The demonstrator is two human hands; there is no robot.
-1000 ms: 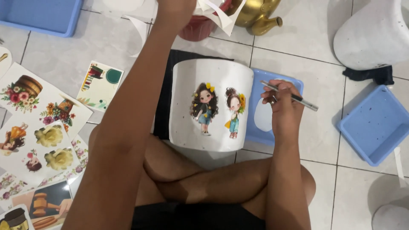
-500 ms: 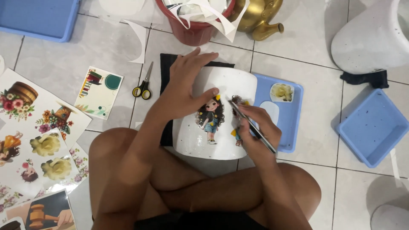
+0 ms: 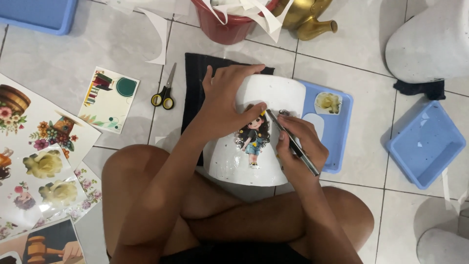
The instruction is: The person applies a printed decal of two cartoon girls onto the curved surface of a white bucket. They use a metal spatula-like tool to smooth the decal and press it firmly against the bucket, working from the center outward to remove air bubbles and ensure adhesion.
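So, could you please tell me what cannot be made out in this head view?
- Second figure on the white pot: covered by the right hand.
- Tip of the metal tool: too small to identify.
- Red bucket: cut off by the top edge.
- Left hand hides the pot's upper side.

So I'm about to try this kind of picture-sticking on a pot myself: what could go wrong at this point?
The left hand presses on the white pot right at the girl picture, which looks wet and glossy; a sliding thumb might wrinkle or shift it. The thin metal tool in the right hand points at the picture's edge and could tear it. The pot lies tilted against the legs and may roll.
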